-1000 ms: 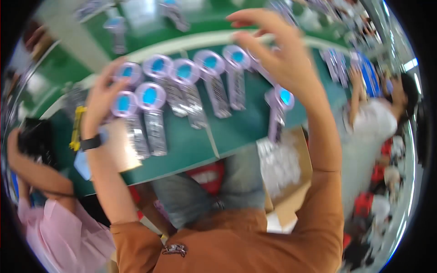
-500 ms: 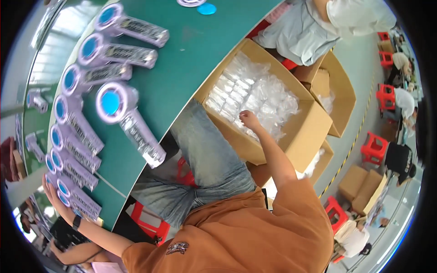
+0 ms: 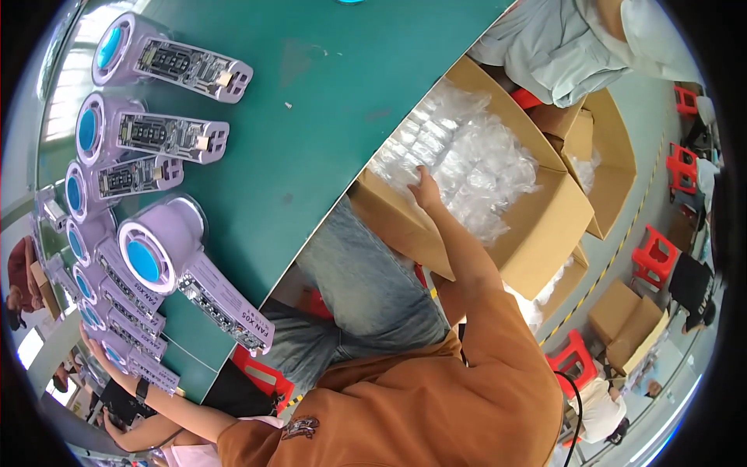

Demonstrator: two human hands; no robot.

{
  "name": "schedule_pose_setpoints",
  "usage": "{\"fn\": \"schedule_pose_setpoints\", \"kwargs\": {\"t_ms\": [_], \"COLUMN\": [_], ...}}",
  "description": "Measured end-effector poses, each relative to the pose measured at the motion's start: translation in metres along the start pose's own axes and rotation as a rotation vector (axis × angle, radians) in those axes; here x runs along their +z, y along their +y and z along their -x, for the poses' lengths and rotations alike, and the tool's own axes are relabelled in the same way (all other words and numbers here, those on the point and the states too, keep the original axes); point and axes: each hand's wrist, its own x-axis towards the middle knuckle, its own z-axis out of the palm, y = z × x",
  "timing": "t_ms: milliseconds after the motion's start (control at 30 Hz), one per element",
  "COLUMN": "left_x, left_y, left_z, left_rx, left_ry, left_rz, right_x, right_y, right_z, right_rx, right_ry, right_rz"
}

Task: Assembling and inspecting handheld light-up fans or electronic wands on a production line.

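Observation:
Lilac handheld fans with round blue discs and exposed circuit boards in their handles lie in a row on the green table [image 3: 264,156]. One larger-looking fan [image 3: 179,257] lies apart, angled toward my lap. My left hand [image 3: 99,354] rests against the heads of the nearest fans [image 3: 117,354], fingers stretched out; its fingertips are partly hidden. My right hand [image 3: 425,191] reaches over a cardboard box [image 3: 545,233] full of clear plastic bags [image 3: 467,167]. Its thumb and a finger are apart, touching or just above the bags, with nothing visible between them.
Another open cardboard box [image 3: 611,156] stands beyond the first. A person in pale clothing [image 3: 537,47] sits close by at the upper right. Red stools [image 3: 654,257] and other people line the right side. A pink-clad person's arm [image 3: 128,436] shows at the lower left.
My view has shifted, so the fans' boards show more from the side. The fingers of my right hand have gone from curled to spread over the bags. My left hand stays by the nearest fans.

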Motion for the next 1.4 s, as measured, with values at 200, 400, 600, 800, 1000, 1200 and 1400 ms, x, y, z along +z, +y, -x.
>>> {"fn": "schedule_pose_setpoints", "kwargs": {"t_ms": [200, 400, 600, 800, 1000, 1200, 1400], "left_x": [-0.019, -0.051, -0.058, -0.044, -0.038, -0.011, -0.011], "left_y": [-0.003, -0.023, -0.034, -0.024, -0.018, -0.001, 0.001], "left_z": [-0.004, -0.024, -0.036, -0.026, -0.018, -0.006, 0.000], "left_rx": [-0.038, -0.010, -0.035, -0.028, -0.104, -0.124, -0.048], "left_ry": [0.008, -0.049, -0.113, -0.085, -0.021, 0.031, -0.004], "left_rz": [0.027, 0.017, 0.050, -0.003, 0.139, 0.092, 0.034], "right_x": [-0.009, -0.026, -0.031, -0.065, -0.094, -0.099, -0.116], "right_y": [-0.009, -0.015, 0.006, 0.007, 0.050, 0.071, 0.103], "right_z": [0.020, 0.016, 0.002, 0.032, 0.076, 0.106, 0.104], "right_rx": [0.053, 0.131, -0.129, 0.454, 0.443, 0.563, 0.590], "right_ry": [0.028, -0.148, -0.103, 0.212, 0.268, 0.046, 0.508], "right_rz": [-0.213, -0.443, -0.064, -0.584, -1.366, -0.820, -1.856]}}
